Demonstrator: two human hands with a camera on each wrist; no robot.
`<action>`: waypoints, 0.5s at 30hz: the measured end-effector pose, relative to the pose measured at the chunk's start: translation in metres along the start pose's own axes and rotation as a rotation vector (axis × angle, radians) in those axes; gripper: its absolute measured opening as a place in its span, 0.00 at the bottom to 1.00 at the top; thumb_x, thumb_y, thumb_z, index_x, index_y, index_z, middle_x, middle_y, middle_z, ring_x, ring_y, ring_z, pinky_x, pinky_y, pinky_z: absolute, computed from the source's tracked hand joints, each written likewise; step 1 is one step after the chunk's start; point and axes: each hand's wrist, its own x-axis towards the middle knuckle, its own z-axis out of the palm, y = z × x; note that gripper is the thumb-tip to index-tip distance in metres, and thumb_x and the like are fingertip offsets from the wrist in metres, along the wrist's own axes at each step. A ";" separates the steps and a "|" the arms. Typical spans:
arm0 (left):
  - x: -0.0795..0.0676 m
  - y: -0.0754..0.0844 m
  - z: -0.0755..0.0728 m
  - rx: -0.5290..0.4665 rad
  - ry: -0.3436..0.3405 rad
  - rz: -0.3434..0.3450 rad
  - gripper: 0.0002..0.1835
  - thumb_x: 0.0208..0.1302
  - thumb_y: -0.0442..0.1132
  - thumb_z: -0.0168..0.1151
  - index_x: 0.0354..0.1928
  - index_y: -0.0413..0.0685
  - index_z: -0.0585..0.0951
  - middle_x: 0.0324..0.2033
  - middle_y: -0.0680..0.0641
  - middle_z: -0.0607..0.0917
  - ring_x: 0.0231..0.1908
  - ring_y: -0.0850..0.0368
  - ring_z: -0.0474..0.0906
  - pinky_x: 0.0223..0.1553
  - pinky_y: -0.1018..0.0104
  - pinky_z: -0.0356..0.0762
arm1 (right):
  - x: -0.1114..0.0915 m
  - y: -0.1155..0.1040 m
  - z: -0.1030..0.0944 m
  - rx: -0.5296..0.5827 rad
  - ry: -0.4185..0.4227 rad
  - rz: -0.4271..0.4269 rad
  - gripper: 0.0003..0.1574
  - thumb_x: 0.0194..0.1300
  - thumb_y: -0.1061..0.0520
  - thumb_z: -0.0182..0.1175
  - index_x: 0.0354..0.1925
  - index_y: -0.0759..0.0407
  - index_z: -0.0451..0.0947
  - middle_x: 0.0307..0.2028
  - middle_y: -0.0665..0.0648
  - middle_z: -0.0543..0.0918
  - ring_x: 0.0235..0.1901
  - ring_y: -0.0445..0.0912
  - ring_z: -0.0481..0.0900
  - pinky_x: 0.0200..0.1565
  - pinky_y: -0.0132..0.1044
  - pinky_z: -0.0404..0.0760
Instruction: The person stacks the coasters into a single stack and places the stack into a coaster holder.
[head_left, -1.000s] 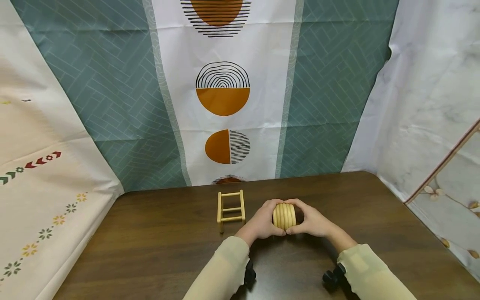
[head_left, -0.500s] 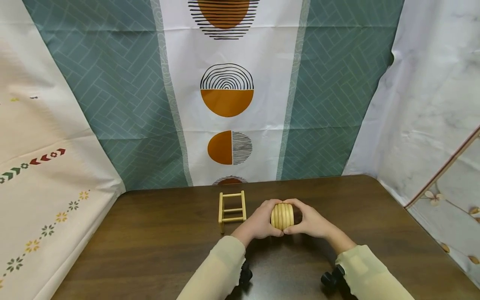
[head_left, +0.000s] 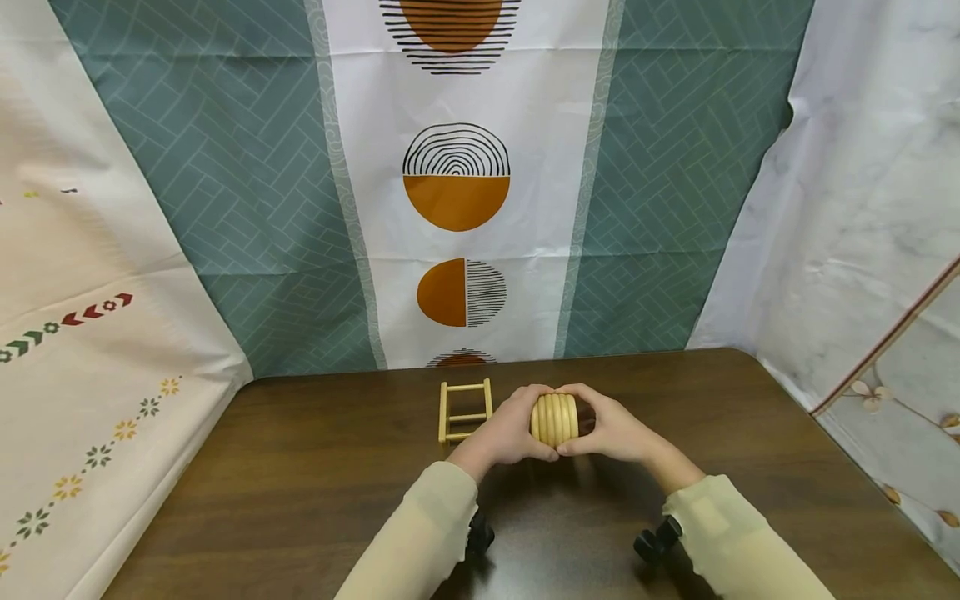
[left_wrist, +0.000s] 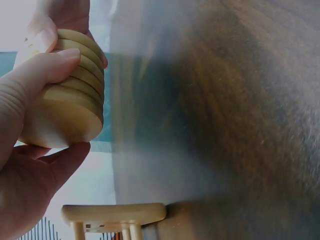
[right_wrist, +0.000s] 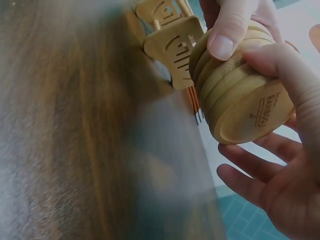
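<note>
A stack of several round bamboo coasters (head_left: pixel 554 420) is held on its side above the table by both hands. My left hand (head_left: pixel 504 432) grips the stack from the left, thumb across the near edges and fingers on the far side. From the right, my right hand (head_left: pixel 617 430) grips it the same way, and the two thumbs nearly meet. In the right wrist view the end coaster (right_wrist: pixel 256 116) shows printed lettering with the word BAMBOO. A small wooden rack (head_left: pixel 443 414) stands just left of the hands, partly hidden by the left hand.
The dark wooden table (head_left: pixel 300 500) reaches back to a patterned cloth (head_left: pixel 465 200). Pale cloths hang at the left (head_left: pixel 97 292) and right (head_left: pixel 862 208). In the right wrist view the rack's side panels (right_wrist: pixel 172 45) have cut-out slots.
Both hands have moved left and slightly farther back with the coaster stack, nearer the rack. The left hand now overlaps the rack's lower right part.
</note>
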 end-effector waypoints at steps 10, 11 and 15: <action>-0.006 0.002 -0.016 -0.025 0.001 0.003 0.46 0.43 0.43 0.77 0.65 0.49 0.63 0.56 0.46 0.70 0.46 0.57 0.71 0.47 0.63 0.74 | 0.009 -0.013 0.000 -0.019 -0.002 -0.001 0.46 0.46 0.51 0.75 0.62 0.49 0.64 0.49 0.57 0.77 0.45 0.52 0.79 0.46 0.49 0.80; -0.007 0.002 -0.018 -0.032 0.000 0.001 0.46 0.43 0.43 0.77 0.65 0.49 0.63 0.57 0.46 0.70 0.46 0.56 0.71 0.47 0.63 0.74 | 0.010 -0.014 0.000 -0.024 -0.002 -0.002 0.46 0.47 0.51 0.75 0.62 0.49 0.64 0.49 0.57 0.77 0.45 0.52 0.79 0.46 0.50 0.80; -0.010 0.002 -0.024 -0.054 -0.003 -0.017 0.47 0.43 0.43 0.77 0.65 0.50 0.63 0.57 0.46 0.70 0.46 0.56 0.71 0.47 0.62 0.74 | 0.013 -0.020 0.001 -0.032 -0.006 -0.008 0.46 0.47 0.50 0.75 0.62 0.47 0.64 0.49 0.56 0.77 0.45 0.51 0.80 0.46 0.47 0.81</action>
